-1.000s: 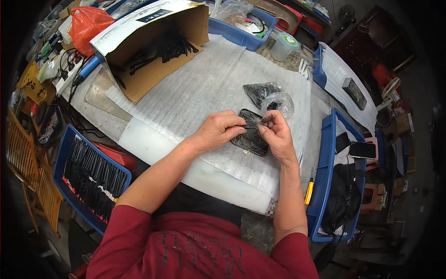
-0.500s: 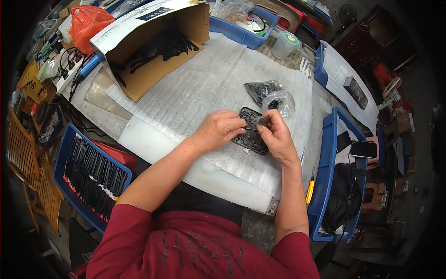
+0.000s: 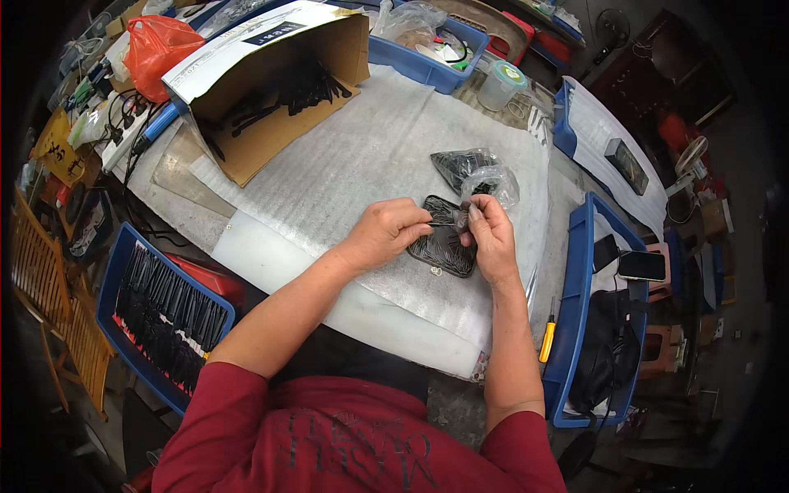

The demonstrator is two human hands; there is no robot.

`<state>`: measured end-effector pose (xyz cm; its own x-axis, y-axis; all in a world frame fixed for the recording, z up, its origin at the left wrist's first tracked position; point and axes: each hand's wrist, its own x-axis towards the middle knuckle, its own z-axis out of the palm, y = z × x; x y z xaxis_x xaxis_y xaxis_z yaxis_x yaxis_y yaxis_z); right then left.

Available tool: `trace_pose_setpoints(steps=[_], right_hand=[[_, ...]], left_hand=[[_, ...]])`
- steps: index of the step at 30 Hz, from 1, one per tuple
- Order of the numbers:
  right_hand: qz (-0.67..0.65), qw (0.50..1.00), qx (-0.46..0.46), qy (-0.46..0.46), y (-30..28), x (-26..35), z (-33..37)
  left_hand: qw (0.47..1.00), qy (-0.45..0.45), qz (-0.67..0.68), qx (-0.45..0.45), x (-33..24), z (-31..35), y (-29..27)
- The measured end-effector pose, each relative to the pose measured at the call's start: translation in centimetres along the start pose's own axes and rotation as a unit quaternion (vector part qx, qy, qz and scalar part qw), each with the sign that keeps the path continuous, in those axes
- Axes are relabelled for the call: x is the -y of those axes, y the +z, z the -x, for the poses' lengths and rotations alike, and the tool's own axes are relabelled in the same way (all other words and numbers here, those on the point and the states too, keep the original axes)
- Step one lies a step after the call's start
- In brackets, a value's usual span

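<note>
My left hand (image 3: pixel 392 232) is closed in a pinch on one end of a thin black rod-like piece (image 3: pixel 441 223). The piece stretches across to my right hand (image 3: pixel 490 237), whose thumb and fingers pinch at its other end; what else sits in those fingers is too small to make out. Both hands hover above a shallow black tray (image 3: pixel 445 253) full of thin dark pieces. Just beyond the right hand lies a clear plastic bag (image 3: pixel 462 167) with black small parts inside, its crumpled mouth (image 3: pixel 498 186) close to my fingers.
An open cardboard box (image 3: pixel 238 156) with black parts stands far left. A blue bin (image 3: pixel 105 308) of black rods is at lower left. At right are a blue tray (image 3: pixel 567 329) with a phone (image 3: pixel 643 265) and a yellow-handled screwdriver (image 3: pixel 547 338). A lidded tub (image 3: pixel 500 85) stands behind.
The thin piece between my hands has shifted slightly away from me over the tray. My right hand's fingers have turned and closed further around its end.
</note>
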<state>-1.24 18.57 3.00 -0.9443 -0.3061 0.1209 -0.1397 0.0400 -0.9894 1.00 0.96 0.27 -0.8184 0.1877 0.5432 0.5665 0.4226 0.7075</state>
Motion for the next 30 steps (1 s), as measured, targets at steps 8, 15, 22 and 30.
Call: trace_pose_setpoints(steps=[8,15,22,30], right_hand=[[0.004,0.999,0.046,0.018,-0.2,-0.4,0.1],[0.057,0.998,0.040,0.001,0.1,-0.9,0.2],[0.094,0.995,0.009,-0.012,0.7,-1.1,-0.1],[0.089,0.996,-0.010,-0.003,0.5,-0.5,0.0]], left_hand=[[1.000,0.000,-0.004,-0.011,0.0,0.0,0.0],[1.000,0.000,-0.003,-0.007,0.0,0.1,-0.1],[1.000,-0.008,0.005,-0.023,0.0,0.0,-0.1],[0.999,-0.021,0.016,-0.028,0.0,-0.2,0.2]])
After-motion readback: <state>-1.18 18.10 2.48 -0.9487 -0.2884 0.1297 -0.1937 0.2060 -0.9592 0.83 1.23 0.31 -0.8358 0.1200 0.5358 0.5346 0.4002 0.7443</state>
